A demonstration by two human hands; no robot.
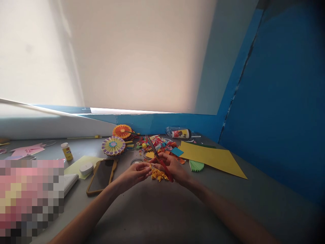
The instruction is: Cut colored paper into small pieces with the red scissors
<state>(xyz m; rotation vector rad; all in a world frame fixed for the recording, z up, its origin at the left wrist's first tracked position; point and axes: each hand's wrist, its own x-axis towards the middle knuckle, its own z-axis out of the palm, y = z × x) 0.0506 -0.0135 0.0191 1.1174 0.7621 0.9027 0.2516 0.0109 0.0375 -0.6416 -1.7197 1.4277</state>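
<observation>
My right hand (170,166) is shut on a pair of red-handled scissors (157,157), whose steel blades point up and away over the table. My left hand (133,175) faces it, with the fingertips pinching what looks like a small scrap of yellow paper (150,167) close to the blades. Just below both hands lies a heap of cut yellow paper scraps (157,175). A jumble of colourful paper bits (157,144) lies beyond the scissors.
Paper rosettes (113,145) stand at the far left of the scraps. A large yellow card sheet (210,158) lies to the right, beside green folded paper (196,166). A phone in a case (101,176), a glue bottle (67,151) and pink paper (26,150) lie left; blue walls border the table.
</observation>
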